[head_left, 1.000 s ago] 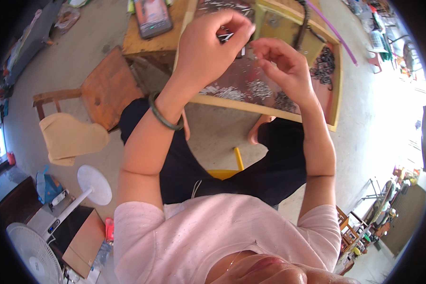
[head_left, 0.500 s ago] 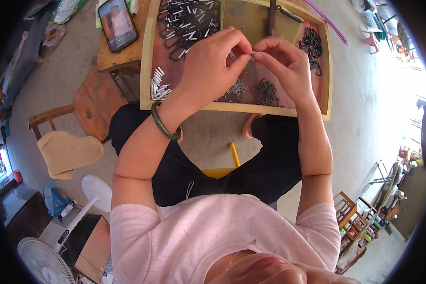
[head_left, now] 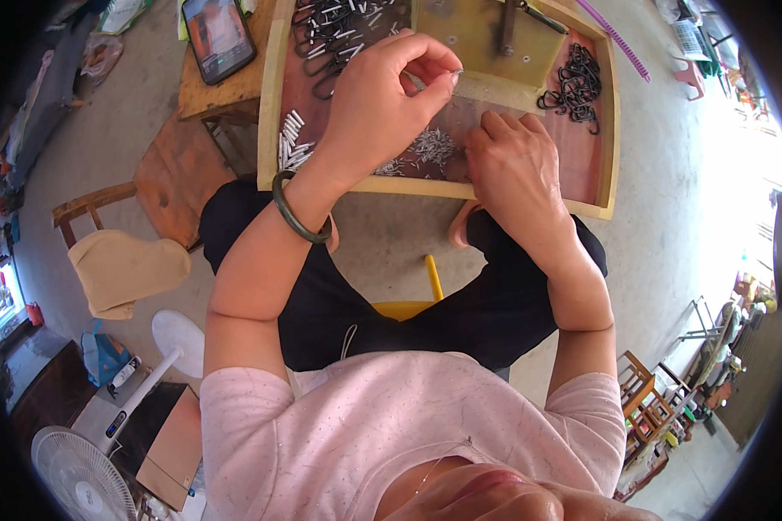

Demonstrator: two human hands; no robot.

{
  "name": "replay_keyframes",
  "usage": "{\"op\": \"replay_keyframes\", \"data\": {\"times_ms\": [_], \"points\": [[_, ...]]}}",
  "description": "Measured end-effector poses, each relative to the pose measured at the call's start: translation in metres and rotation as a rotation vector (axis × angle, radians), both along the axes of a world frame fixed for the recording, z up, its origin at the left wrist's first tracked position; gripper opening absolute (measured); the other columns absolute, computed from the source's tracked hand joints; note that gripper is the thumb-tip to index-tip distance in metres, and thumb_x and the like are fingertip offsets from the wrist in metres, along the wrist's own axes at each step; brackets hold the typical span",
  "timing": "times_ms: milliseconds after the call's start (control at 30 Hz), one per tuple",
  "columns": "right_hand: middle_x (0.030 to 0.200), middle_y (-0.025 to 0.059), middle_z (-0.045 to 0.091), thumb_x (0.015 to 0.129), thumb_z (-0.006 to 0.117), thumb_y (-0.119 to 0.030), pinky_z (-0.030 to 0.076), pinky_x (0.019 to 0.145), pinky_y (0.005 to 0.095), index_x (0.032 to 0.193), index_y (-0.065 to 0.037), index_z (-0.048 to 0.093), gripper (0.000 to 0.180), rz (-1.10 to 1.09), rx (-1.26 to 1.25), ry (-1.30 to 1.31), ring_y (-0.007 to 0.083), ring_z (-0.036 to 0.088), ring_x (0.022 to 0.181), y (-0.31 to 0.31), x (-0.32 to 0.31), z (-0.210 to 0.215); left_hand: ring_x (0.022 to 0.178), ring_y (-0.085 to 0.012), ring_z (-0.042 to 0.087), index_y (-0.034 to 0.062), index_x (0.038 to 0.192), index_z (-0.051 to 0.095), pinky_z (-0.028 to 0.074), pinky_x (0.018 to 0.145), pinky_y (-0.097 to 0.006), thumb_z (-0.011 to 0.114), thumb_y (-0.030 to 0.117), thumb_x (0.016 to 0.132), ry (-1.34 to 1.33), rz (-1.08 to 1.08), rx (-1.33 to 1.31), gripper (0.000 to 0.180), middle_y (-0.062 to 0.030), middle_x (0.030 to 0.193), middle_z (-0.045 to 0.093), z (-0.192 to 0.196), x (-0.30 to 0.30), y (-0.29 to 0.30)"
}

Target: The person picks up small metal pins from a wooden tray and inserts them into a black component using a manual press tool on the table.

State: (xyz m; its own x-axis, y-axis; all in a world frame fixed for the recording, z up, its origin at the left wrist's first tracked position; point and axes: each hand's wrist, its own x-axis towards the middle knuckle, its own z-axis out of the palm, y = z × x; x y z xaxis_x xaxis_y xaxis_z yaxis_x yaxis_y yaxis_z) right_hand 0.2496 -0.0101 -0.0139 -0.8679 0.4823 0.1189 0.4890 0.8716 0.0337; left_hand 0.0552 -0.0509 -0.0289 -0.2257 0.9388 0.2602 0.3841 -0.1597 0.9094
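Note:
My left hand point(head_left: 391, 100) is raised over the tray, thumb and forefinger pinched on a tiny metal piece point(head_left: 459, 72) whose kind is too small to tell. Lower and to the right, my right hand point(head_left: 520, 165) reaches down into the tray with its fingers curled under. Its fingertips are hidden, and it covers the spot where a heap of small dark parts lay. Just left of it lies a pile of small silver pins point(head_left: 433, 146). The wooden-rimmed tray point(head_left: 391, 185) also holds short silver rods point(head_left: 292, 139) and black carabiners point(head_left: 326, 61) with silver rods among them.
A yellowish plate point(head_left: 460, 39) with an upright dark metal bar point(head_left: 507, 30) is at the tray's far side. Black hooks point(head_left: 573, 87) lie at its right. A phone point(head_left: 219, 39) rests on a wooden stand point(head_left: 202, 100) to the left. A purple coiled cord point(head_left: 621, 43) hangs at far right.
My right hand has left the left hand's fingertips and moved down to the heap of small dark parts. My left hand keeps its pinch, slightly higher.

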Motion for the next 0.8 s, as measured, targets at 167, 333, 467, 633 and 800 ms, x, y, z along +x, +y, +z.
{"op": "replay_keyframes", "data": {"times_ms": [167,333,467,633,800], "points": [[0.082,0.0062,0.064,0.076,0.067,-0.009,0.049,0.078,0.0371,0.079,-0.007,0.068,0.004,0.010,-0.096,0.080,0.0232,0.066,0.084,0.008,-0.001,-0.004,0.081,-0.0069,0.067,0.0017,0.102,0.072,0.053,0.071,-0.022,0.074,0.005,0.092,0.011,0.008,0.031,0.011,-0.0001,0.092,0.072,0.002,-0.001,-0.002],[0.091,0.0033,0.066,0.085,0.067,-0.001,0.052,0.074,0.0268,0.093,-0.002,0.067,0.008,-0.138,-0.894,0.523,0.0114,0.062,0.082,0.034,0.008,0.022,0.080,-0.0032,0.063,0.0015,0.105,0.071,0.051,0.070,-0.019,0.075,0.007,0.094,-0.274,-0.147,-0.142,0.012,0.0025,0.090,0.069,0.004,0.000,-0.006],[0.098,-0.0011,0.065,0.093,0.068,-0.003,0.048,0.066,0.0222,0.102,-0.001,0.067,0.009,-0.150,-1.202,0.942,0.0055,0.059,0.083,0.044,0.008,0.009,0.081,-0.0032,0.062,0.0012,0.107,0.071,0.050,0.070,-0.019,0.075,0.007,0.095,-0.416,-0.238,-0.175,0.014,0.0027,0.092,0.068,0.005,0.002,-0.005],[0.098,-0.0022,0.065,0.095,0.068,-0.004,0.045,0.065,0.0196,0.103,-0.001,0.068,0.009,-0.078,-1.250,0.977,0.0026,0.057,0.083,0.046,0.002,0.004,0.085,-0.0066,0.068,0.0007,0.106,0.074,0.056,0.076,-0.023,0.077,0.009,0.092,-0.517,-0.270,-0.145,0.016,-0.0008,0.093,0.073,0.003,0.003,-0.004],[0.099,-0.0028,0.066,0.095,0.069,-0.004,0.043,0.067,0.0186,0.103,-0.002,0.068,0.009,-0.075,-1.293,0.974,0.0016,0.056,0.083,0.048,0.003,0.002,0.087,-0.0074,0.068,0.0010,0.106,0.074,0.056,0.077,-0.024,0.077,0.009,0.092,-0.542,-0.271,-0.175,0.017,-0.0008,0.095,0.073,0.005,0.002,-0.004]]}}
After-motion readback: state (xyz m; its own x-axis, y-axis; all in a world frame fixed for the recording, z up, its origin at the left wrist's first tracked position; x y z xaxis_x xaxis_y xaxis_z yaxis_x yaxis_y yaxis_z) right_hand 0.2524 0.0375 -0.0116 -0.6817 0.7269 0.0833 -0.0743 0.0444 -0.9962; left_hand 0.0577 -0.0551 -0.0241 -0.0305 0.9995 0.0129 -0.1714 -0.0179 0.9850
